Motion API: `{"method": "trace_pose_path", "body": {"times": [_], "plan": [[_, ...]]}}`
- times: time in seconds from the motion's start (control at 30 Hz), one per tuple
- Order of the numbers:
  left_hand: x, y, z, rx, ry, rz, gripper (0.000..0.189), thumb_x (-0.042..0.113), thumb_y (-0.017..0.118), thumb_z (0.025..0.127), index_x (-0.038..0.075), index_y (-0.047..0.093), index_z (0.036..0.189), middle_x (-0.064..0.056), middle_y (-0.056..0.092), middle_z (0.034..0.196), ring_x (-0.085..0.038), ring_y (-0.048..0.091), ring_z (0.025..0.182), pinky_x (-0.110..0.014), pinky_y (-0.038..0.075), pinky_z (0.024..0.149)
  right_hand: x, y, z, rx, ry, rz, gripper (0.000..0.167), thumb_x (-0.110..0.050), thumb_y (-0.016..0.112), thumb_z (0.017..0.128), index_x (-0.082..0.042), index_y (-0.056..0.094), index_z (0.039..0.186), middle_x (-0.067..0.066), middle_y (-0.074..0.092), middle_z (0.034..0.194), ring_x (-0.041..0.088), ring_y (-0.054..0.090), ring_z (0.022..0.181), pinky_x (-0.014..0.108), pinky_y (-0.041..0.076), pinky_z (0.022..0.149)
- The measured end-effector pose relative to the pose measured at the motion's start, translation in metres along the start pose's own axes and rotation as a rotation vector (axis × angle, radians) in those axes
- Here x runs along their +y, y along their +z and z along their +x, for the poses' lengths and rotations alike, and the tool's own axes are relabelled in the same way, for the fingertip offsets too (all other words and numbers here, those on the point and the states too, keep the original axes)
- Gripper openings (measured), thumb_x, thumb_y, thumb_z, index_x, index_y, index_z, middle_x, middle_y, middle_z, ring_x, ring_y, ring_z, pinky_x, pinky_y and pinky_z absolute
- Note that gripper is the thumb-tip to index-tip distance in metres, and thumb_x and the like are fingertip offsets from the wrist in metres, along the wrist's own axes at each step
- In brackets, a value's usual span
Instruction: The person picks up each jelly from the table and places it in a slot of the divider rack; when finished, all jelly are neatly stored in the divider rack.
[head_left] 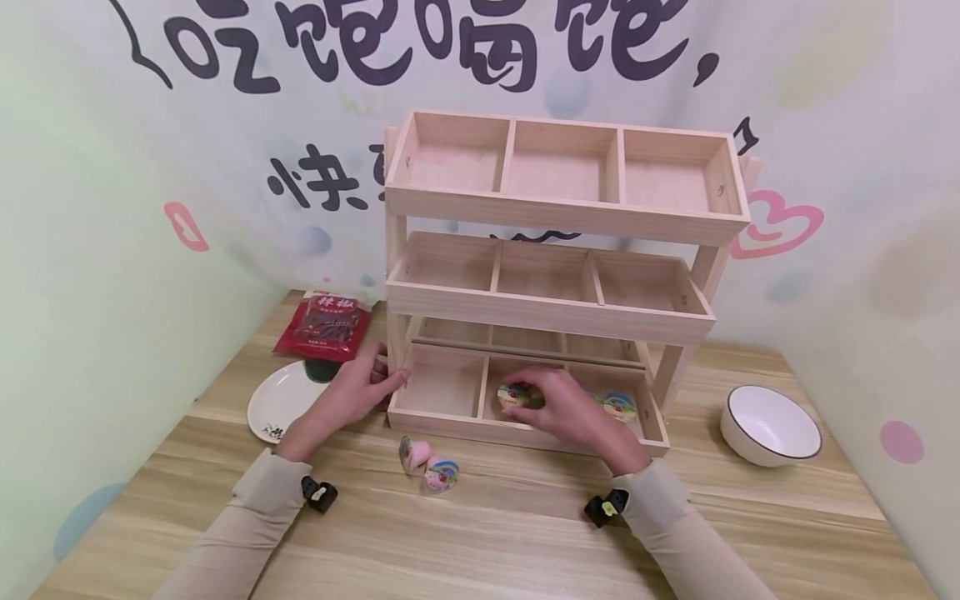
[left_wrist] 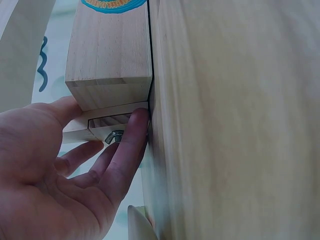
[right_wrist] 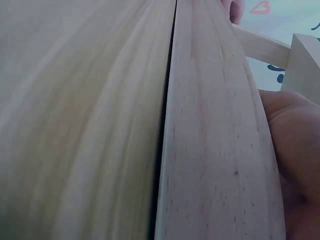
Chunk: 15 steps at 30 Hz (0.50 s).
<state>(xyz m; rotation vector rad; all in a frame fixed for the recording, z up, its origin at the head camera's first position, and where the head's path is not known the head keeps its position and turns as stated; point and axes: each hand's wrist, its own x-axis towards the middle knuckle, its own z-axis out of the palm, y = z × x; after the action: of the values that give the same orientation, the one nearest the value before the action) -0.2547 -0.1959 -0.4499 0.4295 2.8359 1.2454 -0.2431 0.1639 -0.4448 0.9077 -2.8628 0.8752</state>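
Placing, I reckon: my right grip point(head_left: 562, 404) pinches a jelly cup point(head_left: 513, 395) at the rack's point(head_left: 555, 314) bottom middle bin point(head_left: 517, 365), left grip point(head_left: 360, 385) holds its side; gentle release next, imo.

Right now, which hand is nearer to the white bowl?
Right. The right hand holds a cup at the shelf's bottom middle compartment, left of the bowl; the left hand is farther, at the shelf's left end.
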Motion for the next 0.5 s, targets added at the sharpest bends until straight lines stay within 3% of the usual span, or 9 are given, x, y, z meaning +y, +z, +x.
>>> {"method": "trace_pose_path", "body": {"times": [0.5], "plan": [[-0.0004, 0.0002, 0.0006, -0.001, -0.010, 0.008, 0.050, 0.030, 0.068, 0.109, 0.000, 0.047, 0.142, -0.023, 0.072, 0.121, -0.030, 0.074, 0.104, -0.046, 0.065, 0.089, 0.0101, -0.0042, -0.0003, -0.029, -0.038, 0.033, 0.035, -0.032, 0.086, 0.096, -0.020, 0.077, 0.128, -0.003, 0.078, 0.123, 0.011, 0.072, 0.107, 0.037, 0.060, 0.094]]}}
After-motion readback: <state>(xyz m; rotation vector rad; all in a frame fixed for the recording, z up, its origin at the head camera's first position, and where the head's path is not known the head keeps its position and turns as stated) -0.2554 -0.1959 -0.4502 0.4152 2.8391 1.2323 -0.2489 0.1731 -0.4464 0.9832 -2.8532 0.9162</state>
